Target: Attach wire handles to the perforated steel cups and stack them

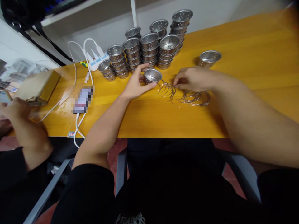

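Observation:
A small perforated metal cup [152, 78] stands upright on the table, gripped between the thumb and fingers of my left hand [135, 84]. Just to its right, several thin curved wires [166, 89] lie in a loose row. My right hand [192, 77] hovers over the gap between them and a second pile of bent wires [198, 99]. Its fingertips are pinched together beside a wire end; what they hold, if anything, is too small to make out. Beyond that hand another perforated cup [209, 58] sits by itself.
Stacks of perforated cups [149, 49] stand along the back. At left are a phone [82, 101] on a white cable, a power strip [95, 62], small yellow rings [63, 107] and a cardboard box [38, 87]. Another person's hand [17, 109] is at the far left.

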Motion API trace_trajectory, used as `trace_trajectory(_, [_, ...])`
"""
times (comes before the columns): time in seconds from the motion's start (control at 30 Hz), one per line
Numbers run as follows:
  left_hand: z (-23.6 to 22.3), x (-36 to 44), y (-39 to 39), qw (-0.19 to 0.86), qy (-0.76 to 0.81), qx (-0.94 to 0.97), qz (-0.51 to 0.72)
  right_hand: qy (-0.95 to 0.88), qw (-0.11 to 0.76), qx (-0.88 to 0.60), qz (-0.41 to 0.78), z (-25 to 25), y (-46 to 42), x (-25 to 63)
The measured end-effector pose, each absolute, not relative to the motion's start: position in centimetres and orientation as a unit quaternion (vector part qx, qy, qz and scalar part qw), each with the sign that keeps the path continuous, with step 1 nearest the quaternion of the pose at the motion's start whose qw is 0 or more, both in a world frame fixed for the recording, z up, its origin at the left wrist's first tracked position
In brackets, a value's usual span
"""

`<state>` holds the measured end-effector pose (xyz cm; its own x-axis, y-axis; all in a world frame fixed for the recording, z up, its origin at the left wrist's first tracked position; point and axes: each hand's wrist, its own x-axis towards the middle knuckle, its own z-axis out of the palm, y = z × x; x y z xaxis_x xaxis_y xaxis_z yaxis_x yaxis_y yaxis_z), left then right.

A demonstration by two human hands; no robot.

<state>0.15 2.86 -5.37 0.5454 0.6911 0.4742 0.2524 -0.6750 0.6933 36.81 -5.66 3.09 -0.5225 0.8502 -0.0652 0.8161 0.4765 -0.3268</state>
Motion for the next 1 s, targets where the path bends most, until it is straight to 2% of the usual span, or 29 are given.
trace_trajectory(0.23, [-4.9,0.0,2.7,0.217,0.29,0.849,0.384,-0.861,0.015,-0.497,0.109,3.1,-6.1,35.6])
trace_trajectory(0.43, [-3.5,0.0,2.0,0.206,0.28,0.857,0.379,-0.822,0.072,-0.544,0.15,3.8,-6.3,36.4])
trace_trajectory(0.57, [-4.2,0.2,2.5,0.211,0.278,0.853,0.387,-0.816,0.07,-0.548,0.171,4.4,-6.2,37.2])
trace_trajectory(0.83, [-4.5,0.2,3.1,0.204,0.263,0.845,0.419,-0.788,0.217,-0.547,0.178,4.0,-6.1,37.3])
trace_trajectory(1.0, [-3.7,0.0,2.9,0.174,0.262,0.844,0.435,-0.771,0.248,-0.548,0.211,3.7,-6.2,37.2])
